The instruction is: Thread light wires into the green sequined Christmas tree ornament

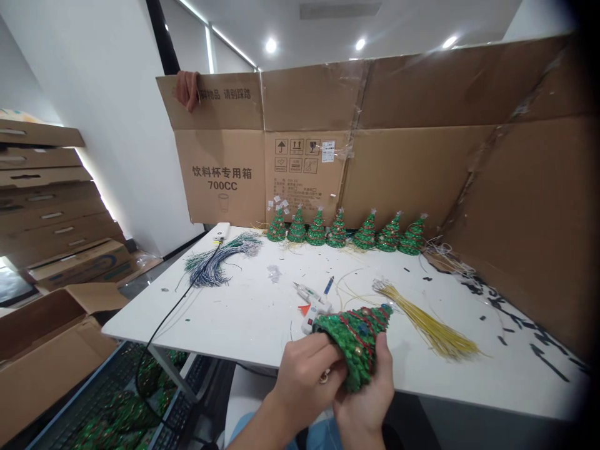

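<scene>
A small green Christmas tree ornament (359, 340) with red garland and coloured balls lies tilted in my hands, its tip toward the upper right and its base toward the lower left. My right hand (368, 400) cups it from below and the right, thumb along its side. The fingers of my left hand (309, 369) are curled together at the base; a small yellowish loop shows among them, but what they pinch is hidden. Just beyond the tree lie a white hot glue gun (315, 315) with an orange part, a pen-like tool (307, 292) and a blue tool (329, 285).
Several finished-looking trees (337, 231) line the back of the white table (225, 325) against a cardboard wall (398, 169). Yellow wires (431, 325) lie right, dark and green wires (210, 265) left, black scraps (520, 319) far right. A black cable (162, 322) crosses the left edge above a crate of trees (122, 412).
</scene>
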`<state>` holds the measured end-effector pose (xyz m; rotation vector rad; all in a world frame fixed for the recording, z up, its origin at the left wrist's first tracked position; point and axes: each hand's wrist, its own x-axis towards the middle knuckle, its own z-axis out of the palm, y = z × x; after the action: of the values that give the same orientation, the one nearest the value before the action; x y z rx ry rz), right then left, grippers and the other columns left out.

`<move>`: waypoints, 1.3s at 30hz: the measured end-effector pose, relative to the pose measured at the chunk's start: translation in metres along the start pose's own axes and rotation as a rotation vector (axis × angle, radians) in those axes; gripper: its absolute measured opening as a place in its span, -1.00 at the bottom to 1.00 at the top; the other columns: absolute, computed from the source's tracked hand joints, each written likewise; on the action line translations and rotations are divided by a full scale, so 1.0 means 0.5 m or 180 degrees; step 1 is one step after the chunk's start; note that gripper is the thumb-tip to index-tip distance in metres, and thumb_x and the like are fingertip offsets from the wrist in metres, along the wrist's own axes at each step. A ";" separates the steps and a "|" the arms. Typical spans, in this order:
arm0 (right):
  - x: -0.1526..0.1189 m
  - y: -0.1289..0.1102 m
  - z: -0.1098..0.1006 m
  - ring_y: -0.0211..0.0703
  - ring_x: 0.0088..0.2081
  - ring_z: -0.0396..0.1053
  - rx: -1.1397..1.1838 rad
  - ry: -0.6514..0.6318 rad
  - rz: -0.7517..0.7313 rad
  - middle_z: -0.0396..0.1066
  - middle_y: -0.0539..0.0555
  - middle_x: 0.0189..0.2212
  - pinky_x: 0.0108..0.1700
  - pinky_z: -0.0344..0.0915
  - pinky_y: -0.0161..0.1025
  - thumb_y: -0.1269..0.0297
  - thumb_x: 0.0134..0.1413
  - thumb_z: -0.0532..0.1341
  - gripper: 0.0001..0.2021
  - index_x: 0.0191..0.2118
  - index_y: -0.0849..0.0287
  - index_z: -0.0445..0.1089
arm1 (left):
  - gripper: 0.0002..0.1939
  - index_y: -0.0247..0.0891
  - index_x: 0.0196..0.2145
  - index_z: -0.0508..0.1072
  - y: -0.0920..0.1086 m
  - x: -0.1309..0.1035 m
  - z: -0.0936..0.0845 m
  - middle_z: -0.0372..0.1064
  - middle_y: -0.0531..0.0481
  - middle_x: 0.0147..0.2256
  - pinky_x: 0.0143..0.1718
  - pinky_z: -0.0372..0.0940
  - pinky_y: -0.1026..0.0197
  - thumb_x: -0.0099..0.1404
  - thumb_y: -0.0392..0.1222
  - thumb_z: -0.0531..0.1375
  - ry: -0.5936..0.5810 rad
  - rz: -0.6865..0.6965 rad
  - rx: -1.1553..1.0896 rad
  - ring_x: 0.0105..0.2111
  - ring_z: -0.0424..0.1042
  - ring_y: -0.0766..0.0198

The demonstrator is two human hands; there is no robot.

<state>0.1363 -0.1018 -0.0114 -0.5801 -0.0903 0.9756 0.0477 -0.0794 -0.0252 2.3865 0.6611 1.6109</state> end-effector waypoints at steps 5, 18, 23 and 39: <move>-0.013 0.012 0.004 -0.03 -0.19 0.59 -0.0226 -0.0024 0.0093 0.65 0.06 -0.22 0.02 0.46 -0.07 -0.15 0.18 0.26 -0.49 0.06 0.12 0.55 | -0.79 -0.24 -0.48 0.44 -0.012 0.000 -0.002 0.37 0.03 -0.57 -0.48 0.10 0.25 0.32 -0.37 0.18 -0.0016 -0.0255 -0.0384 -0.55 0.31 0.32; -0.030 0.029 -0.012 0.08 0.13 0.46 -0.0413 -0.0208 -0.0122 0.51 0.12 0.12 0.21 0.32 0.10 -0.07 0.18 0.28 -0.28 0.39 0.03 0.19 | -0.83 -0.21 -0.46 0.46 -0.012 -0.015 0.011 0.49 0.00 -0.54 -0.42 0.19 0.24 0.29 -0.35 0.19 0.0658 -0.0023 -0.0363 -0.50 0.40 0.28; -0.030 0.030 -0.019 0.11 0.12 0.47 -0.0329 -0.0221 -0.0019 0.49 0.13 0.15 0.22 0.30 0.14 -0.05 0.17 0.29 -0.26 0.41 0.02 0.16 | -0.84 -0.22 -0.43 0.48 -0.016 -0.015 0.002 0.46 0.00 -0.55 -0.43 0.14 0.24 0.32 -0.32 0.19 0.0619 0.0063 -0.0349 -0.52 0.36 0.30; -0.027 0.027 -0.032 -0.06 -0.22 0.53 -0.0343 -0.0663 0.0103 0.53 0.06 0.08 0.00 0.44 0.01 0.13 0.12 0.28 -0.26 0.42 -0.14 0.13 | -0.74 -0.22 -0.50 0.41 -0.021 -0.009 -0.014 0.42 0.00 -0.57 -0.43 0.12 0.24 0.38 -0.26 0.18 0.0620 -0.0038 -0.0270 -0.53 0.34 0.30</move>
<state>0.1238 -0.1135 -0.0291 -0.5786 -0.3213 1.0655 0.0370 -0.0727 -0.0302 2.1816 0.6250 1.8439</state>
